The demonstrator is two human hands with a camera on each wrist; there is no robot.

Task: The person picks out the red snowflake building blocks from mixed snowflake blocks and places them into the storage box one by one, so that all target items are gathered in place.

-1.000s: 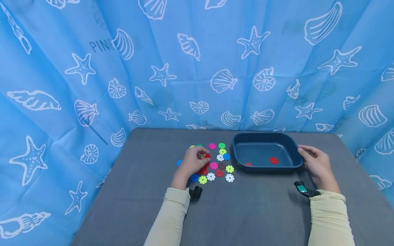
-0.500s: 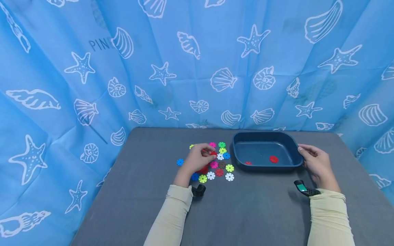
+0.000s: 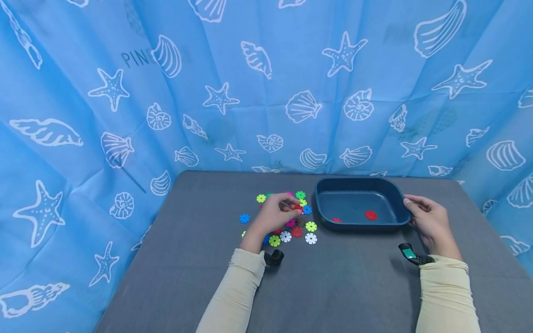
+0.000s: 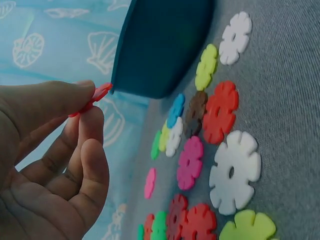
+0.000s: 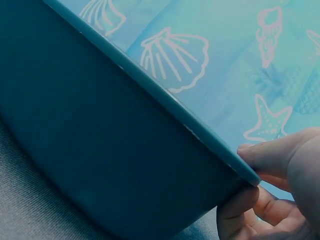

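My left hand pinches a red flower-shaped plastic disc between thumb and fingers, raised over the loose discs. My right hand grips the right end of a dark blue rectangular tub, thumb on the rim and fingers curled beneath it in the right wrist view. Two red discs lie inside the tub, one of them a red disc near the front right, the other partly hidden by the front wall. On the table under and around my left hand lie several notched discs, among them a white disc and a pink disc.
The grey cloth-covered table stretches toward me. A blue curtain with shells and starfish hangs close behind the table's far edge. A blue disc lies at the left of the scattered discs, and a white disc at the front right.
My left hand has lifted the red disc off the scattered pieces and moved right toward the tub. My right hand and the tub have stayed in place.
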